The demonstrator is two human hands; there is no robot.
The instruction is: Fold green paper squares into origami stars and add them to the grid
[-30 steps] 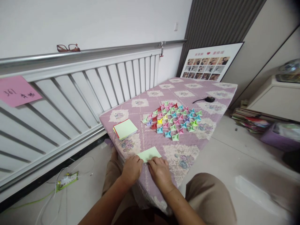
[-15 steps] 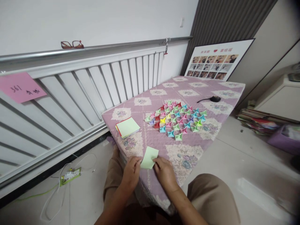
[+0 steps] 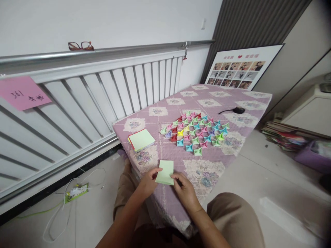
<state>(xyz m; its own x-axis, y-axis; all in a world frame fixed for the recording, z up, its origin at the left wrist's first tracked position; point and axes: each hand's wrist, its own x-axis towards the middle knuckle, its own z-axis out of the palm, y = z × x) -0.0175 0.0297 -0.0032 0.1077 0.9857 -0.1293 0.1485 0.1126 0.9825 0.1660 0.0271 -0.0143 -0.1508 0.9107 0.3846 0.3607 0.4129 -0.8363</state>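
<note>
A pale green sheet of paper (image 3: 166,172), seemingly folded, is held over the near end of the cloth-covered table. My left hand (image 3: 150,181) pinches its left edge between thumb and fingers. On the opposite edge, my right hand (image 3: 184,187) grips the lower right corner. Beyond my left hand lies a stack of coloured paper (image 3: 141,139), pale green on top with red and yellow edges showing. Rows of small folded paper pieces (image 3: 195,132) in green, pink, blue, red and yellow stand mid-table.
The table wears a purple floral tablecloth (image 3: 178,112). A black ladle-like utensil (image 3: 238,110) rests toward its right side. Along the left runs a white radiator (image 3: 103,103), with glasses (image 3: 81,46) on the pipe above. A power strip (image 3: 77,193) with cables lies on the floor.
The green paper has turned from a slant to nearly straight. My left hand has shifted up its left edge, and my right hand still holds the right side.
</note>
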